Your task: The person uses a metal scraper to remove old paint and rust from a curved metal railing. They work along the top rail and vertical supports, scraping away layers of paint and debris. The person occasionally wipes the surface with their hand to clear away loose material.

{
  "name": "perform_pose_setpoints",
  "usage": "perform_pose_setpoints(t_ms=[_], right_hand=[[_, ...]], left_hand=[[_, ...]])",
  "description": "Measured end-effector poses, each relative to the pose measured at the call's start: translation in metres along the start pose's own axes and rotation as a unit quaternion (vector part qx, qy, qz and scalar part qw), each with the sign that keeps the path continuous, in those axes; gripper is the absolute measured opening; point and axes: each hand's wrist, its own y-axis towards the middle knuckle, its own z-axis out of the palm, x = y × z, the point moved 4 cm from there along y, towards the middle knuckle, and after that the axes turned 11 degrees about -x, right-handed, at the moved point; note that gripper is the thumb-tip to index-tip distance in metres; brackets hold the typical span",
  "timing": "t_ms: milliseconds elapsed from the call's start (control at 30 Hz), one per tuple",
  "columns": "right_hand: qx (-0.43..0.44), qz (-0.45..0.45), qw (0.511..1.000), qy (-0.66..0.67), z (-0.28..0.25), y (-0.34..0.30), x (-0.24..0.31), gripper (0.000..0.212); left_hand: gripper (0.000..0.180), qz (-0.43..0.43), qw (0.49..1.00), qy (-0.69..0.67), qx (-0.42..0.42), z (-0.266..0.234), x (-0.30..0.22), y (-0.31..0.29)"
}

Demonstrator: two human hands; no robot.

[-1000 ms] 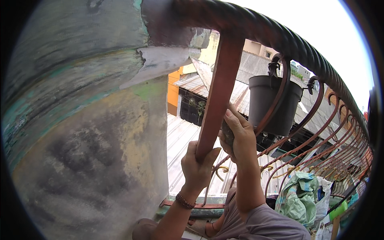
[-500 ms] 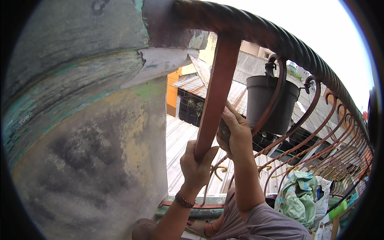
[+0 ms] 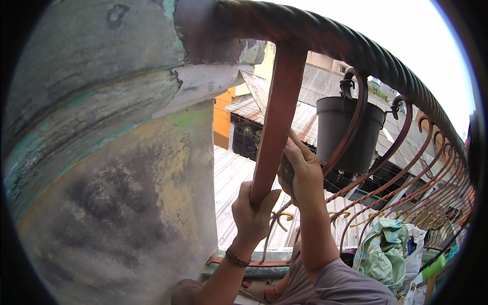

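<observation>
A flat reddish-brown metal post slants down from the dark twisted handrail. My left hand is wrapped round the post's lower part, thumb on its right side. A braided bracelet circles that wrist. Higher up, my right hand is closed round a dark grey piece, possibly folded sandpaper, and holds it at the post's right edge. Most of this piece is hidden by the fingers and palm.
A weathered wall with peeling paint stands close on the left. Right of my hands, a black hanging pot hooks onto the curled railing bars. Green and white plastic sacks lie at lower right. Metal roofs show beyond.
The whole view has shifted slightly, so things sit a little further right and lower. Both hands keep their places on the post, with hardly any movement along it.
</observation>
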Motion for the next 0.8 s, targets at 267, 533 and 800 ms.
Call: perform_pose_setpoints(t_ms=[267, 533, 800], right_hand=[[0.003, -0.027, 1.0, -0.012, 0.004, 0.0, 0.007, 0.044], [-0.018, -0.021, 0.999, -0.03, 0.007, -0.001, 0.012, 0.044], [0.028, -0.028, 0.999, -0.014, -0.002, 0.006, 0.0, 0.046]], left_hand=[[0.033, 0.015, 1.0, 0.021, 0.001, 0.0, -0.007, 0.0], [0.034, -0.015, 0.999, 0.031, 0.018, -0.001, -0.004, 0.0], [0.034, -0.015, 0.999, 0.018, 0.022, -0.001, -0.004, -0.001]])
